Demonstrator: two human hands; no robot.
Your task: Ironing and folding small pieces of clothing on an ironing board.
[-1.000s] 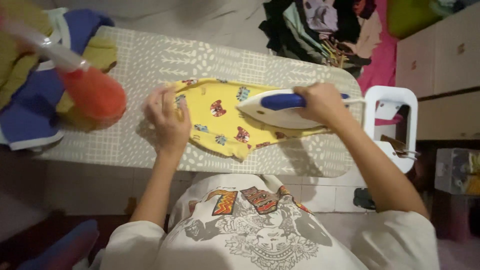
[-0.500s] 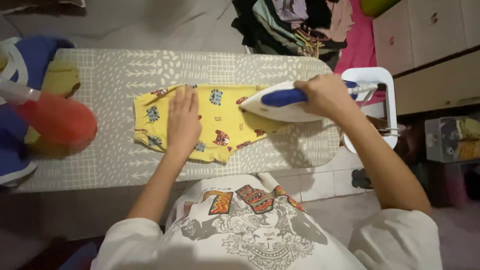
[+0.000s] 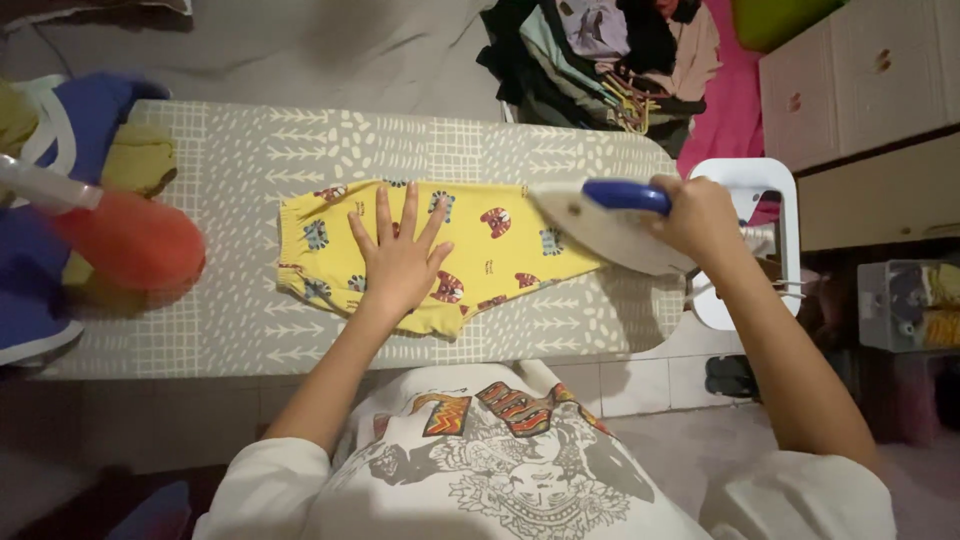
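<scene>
Left hand (image 3: 398, 262) covers the middle of the yellow garment (image 3: 480, 250); the print beneath cannot be read. Right hand (image 3: 700, 215) hides the rear of the iron's blue handle (image 3: 625, 195). The iron (image 3: 610, 235) is motion-blurred, and its soleplate is unseen. The red spray bottle (image 3: 125, 240) is out of focus. The blue clothing (image 3: 40, 290) runs off the left edge. Items in the clothes heap (image 3: 610, 60) are indistinguishable.

White short-sleeved T-shirt worn. Large graphic printed on chest: grey line drawing topped by orange and red lettering-like shapes, detail too small to be made out. Sleeves ended above elbows; forearms left bare. Left hand (image 3: 398, 262) and right hand (image 3: 700, 215) uncovered: gloves, rings, watch not seen. Shirt fabric loosely creased at shoulders.
</scene>
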